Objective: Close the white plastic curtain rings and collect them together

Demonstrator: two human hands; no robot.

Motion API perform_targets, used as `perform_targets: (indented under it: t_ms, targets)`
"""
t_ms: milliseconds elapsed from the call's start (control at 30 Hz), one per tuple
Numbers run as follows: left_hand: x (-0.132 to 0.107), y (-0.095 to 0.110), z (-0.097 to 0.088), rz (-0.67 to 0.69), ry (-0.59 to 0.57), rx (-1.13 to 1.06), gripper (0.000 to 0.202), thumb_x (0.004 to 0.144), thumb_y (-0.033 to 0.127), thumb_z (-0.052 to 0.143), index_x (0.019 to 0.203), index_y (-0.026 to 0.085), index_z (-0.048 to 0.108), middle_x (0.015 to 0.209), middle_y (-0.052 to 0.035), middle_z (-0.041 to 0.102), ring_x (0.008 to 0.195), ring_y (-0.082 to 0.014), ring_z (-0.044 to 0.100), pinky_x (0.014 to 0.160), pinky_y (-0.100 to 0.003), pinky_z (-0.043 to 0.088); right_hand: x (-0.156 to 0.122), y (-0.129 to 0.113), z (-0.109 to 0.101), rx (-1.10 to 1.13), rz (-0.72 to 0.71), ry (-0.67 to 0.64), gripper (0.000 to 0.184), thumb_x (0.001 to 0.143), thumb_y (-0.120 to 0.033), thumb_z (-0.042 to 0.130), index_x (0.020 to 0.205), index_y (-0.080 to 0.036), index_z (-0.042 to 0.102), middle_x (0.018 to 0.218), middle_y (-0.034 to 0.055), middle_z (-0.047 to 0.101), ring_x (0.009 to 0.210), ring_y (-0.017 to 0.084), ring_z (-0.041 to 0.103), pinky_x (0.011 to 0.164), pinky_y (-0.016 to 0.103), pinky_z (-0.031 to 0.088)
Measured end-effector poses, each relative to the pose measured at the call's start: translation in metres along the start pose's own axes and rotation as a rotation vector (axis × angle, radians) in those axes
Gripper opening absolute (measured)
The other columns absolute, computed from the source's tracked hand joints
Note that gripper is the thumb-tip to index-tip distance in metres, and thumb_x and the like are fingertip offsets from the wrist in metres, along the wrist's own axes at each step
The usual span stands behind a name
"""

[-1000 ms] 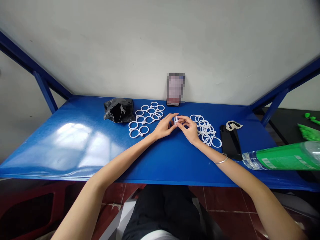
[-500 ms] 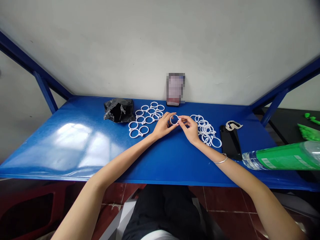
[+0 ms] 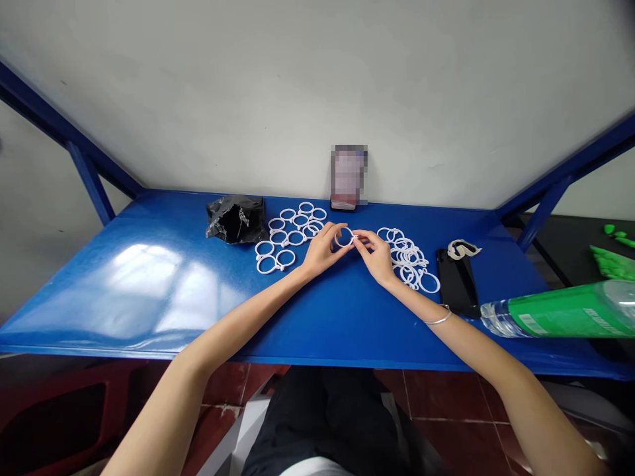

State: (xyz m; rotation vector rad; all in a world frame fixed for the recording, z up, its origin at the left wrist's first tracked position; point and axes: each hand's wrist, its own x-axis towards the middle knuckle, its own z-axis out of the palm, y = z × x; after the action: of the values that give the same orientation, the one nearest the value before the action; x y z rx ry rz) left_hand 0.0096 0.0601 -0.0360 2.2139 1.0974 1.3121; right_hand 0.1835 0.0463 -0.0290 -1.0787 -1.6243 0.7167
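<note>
Between my two hands a white plastic ring (image 3: 338,242) is held up just above the blue table (image 3: 297,317). My left hand (image 3: 322,251) curls its fingers and thumb round the ring's left side. With thumb and fingertips, my right hand (image 3: 374,255) pinches the small knob on the ring's right edge. Several white rings (image 3: 296,238) lie spread flat to the left of my left hand. Right of my right hand, more white rings (image 3: 428,282) overlap in a loose heap.
A torn black plastic bag (image 3: 235,218) sits at the back left. A phone (image 3: 347,177) with a blurred screen leans on the wall. To the right lie a black phone (image 3: 457,284), a whitish strap-like item (image 3: 464,249) and a green-labelled bottle (image 3: 565,309). Blue frame bars (image 3: 550,178) flank the table.
The held ring has shifted very slightly to the left, and my fingers have adjusted a little around it. The other things stay as they were.
</note>
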Motion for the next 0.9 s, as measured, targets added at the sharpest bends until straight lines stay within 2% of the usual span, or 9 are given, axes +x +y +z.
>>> perform_targets:
  t_ms: [500, 900]
  targets:
    - [-0.0009, -0.0027, 0.0019, 0.004, -0.012, 0.005, 0.048, 0.089, 0.055, 0.06, 0.12, 0.019, 0.055, 0.089, -0.0037, 0.056, 0.07, -0.0123, 0.054, 0.059, -0.022, 0.049, 0.001, 0.0025, -0.0011, 0.021, 0.007, 0.003, 0.022, 0.09, -0.04, 0.061, 0.097, -0.022, 0.073, 0.096, 0.006, 0.072, 0.084, 0.019, 0.068, 0.073, 0.032, 0.056]
    - [-0.001, -0.0013, 0.0003, 0.001, -0.033, 0.019, 0.049, 0.089, 0.056, 0.06, 0.12, 0.019, 0.055, 0.089, -0.0033, 0.057, 0.071, -0.0129, 0.055, 0.062, -0.023, 0.05, 0.0012, 0.0045, -0.0001, 0.039, 0.035, 0.03, 0.026, 0.088, -0.046, 0.062, 0.091, -0.022, 0.072, 0.091, 0.0056, 0.074, 0.082, 0.021, 0.069, 0.071, 0.034, 0.056]
